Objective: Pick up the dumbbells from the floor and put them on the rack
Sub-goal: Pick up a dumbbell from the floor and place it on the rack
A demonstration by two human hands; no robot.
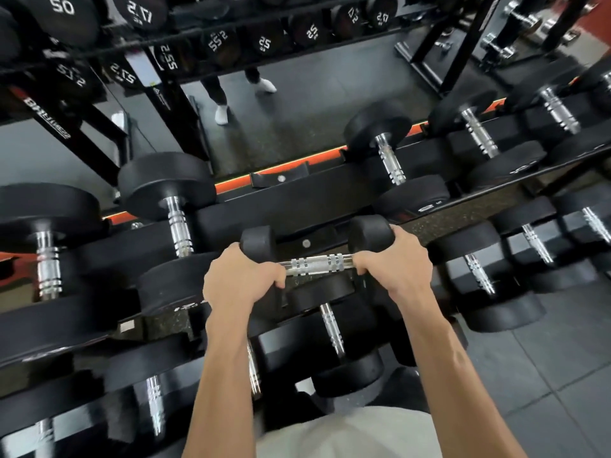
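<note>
Item: small dumbbell, held crosswise above the rack, level with an open slot between racked dumbbells.
Left hand: grip closed over the left head and the handle's end.
Right hand: grip closed over the right head.
Risks, judged: the hands hold the ends, not the bar's middle, so fingers could be pinched against neighbouring heads on lowering; held crosswise to the racked bars, it may sit askew or roll off.
</note>
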